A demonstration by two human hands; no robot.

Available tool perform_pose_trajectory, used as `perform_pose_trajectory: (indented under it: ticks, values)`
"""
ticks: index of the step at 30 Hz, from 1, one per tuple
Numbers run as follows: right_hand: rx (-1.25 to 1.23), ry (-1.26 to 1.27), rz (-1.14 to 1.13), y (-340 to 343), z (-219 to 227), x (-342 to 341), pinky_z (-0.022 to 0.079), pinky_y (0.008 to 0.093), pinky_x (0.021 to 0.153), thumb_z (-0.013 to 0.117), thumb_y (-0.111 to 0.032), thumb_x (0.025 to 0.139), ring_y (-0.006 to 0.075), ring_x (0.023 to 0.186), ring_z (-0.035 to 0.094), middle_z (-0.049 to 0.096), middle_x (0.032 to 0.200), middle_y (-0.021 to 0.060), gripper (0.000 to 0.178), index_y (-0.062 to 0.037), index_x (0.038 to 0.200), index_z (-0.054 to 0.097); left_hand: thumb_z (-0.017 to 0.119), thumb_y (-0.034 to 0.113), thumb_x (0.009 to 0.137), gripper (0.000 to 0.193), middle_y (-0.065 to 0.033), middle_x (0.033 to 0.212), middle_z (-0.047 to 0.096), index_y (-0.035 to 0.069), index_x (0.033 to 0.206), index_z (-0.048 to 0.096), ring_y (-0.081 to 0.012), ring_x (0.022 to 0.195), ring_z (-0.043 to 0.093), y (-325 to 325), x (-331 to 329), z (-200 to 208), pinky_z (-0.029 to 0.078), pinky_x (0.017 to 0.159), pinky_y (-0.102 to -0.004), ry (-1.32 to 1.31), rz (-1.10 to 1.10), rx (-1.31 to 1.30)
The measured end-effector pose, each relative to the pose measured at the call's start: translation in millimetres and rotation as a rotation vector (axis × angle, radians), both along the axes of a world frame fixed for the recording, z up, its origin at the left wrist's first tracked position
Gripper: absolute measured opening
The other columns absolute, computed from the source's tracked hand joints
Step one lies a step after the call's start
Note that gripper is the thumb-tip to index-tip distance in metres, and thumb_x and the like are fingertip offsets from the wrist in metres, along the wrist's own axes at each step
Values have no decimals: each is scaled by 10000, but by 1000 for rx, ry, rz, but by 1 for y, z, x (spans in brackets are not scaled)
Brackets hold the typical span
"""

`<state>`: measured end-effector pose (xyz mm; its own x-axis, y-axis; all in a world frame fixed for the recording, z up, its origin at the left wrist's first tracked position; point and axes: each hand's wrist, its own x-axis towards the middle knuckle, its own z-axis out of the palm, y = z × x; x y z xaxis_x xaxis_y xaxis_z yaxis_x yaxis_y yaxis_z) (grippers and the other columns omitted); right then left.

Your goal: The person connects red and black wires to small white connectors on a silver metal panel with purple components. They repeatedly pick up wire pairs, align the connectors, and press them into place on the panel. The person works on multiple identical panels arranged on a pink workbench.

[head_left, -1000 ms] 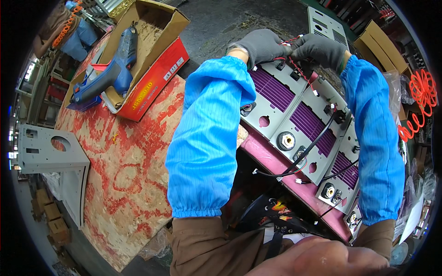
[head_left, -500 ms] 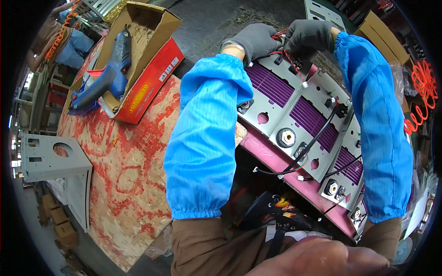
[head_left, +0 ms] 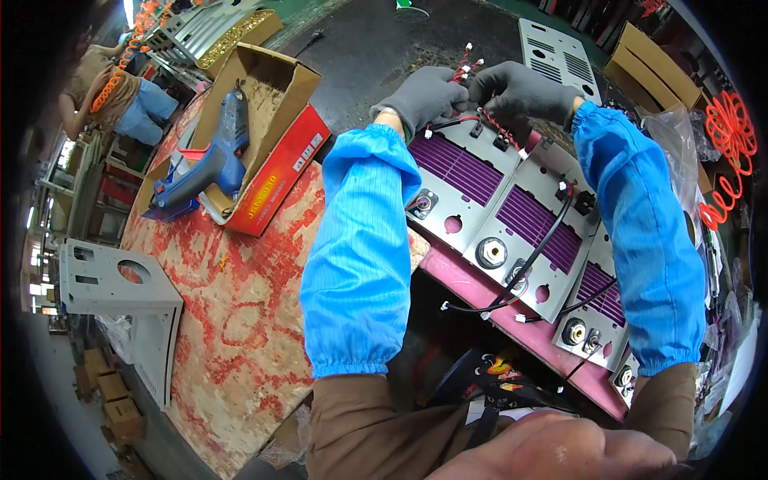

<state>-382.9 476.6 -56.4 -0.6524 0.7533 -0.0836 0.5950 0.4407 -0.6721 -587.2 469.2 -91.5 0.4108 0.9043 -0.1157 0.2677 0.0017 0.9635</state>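
Observation:
My left hand [head_left: 422, 98], in a grey glove, is closed round a bundle of thin red and black wires [head_left: 462, 74] whose small white plugs stick up past the fingers. Close beside it, my right hand [head_left: 520, 90], gloved too, has its fingers bent in on the same wires. From between the hands a twisted red and black strand hangs down to a white plug [head_left: 523, 153]. Below them lies a light grey metal panel [head_left: 436, 226] with purple slatted grilles [head_left: 460, 166], black switches and a round socket. Further panels [head_left: 572, 298] line up to the right, with black cables across them.
The panels rest on a pink board [head_left: 456, 272]. On the red-blotched table [head_left: 240, 320] at left stand an open red carton [head_left: 276, 192] holding a blue glue gun [head_left: 216, 164], and a bent grey metal bracket [head_left: 120, 288]. An orange coiled hose [head_left: 730, 132] hangs at right; another person [head_left: 120, 96] is far left.
Both hands have come slightly nearer and lower in the view, still together at the wires. The plugs of the bundle now show above the fingers. The whole view has shifted a little.

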Motion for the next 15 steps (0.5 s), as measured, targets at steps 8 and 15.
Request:
perform_pose_trajectory:
  ticks: [8,15]
  values:
    - [-26,-44,47,-6,0,1,528,313,742,633,21,831,142,768,638,685,834,65,185,-30,1002,682,548,120,953,336,-15,826,500,-12,1262,529,-9,525,367,0,-16,14,239,340,-137,-796,151,-345]
    - [320,-147,152,-8,-16,3,511,396,747,612,-40,813,299,815,623,618,895,118,162,-57,969,651,526,115,971,337,-3,841,495,-8,1284,520,-14,531,337,-10,-15,24,248,355,-139,-873,93,-264]
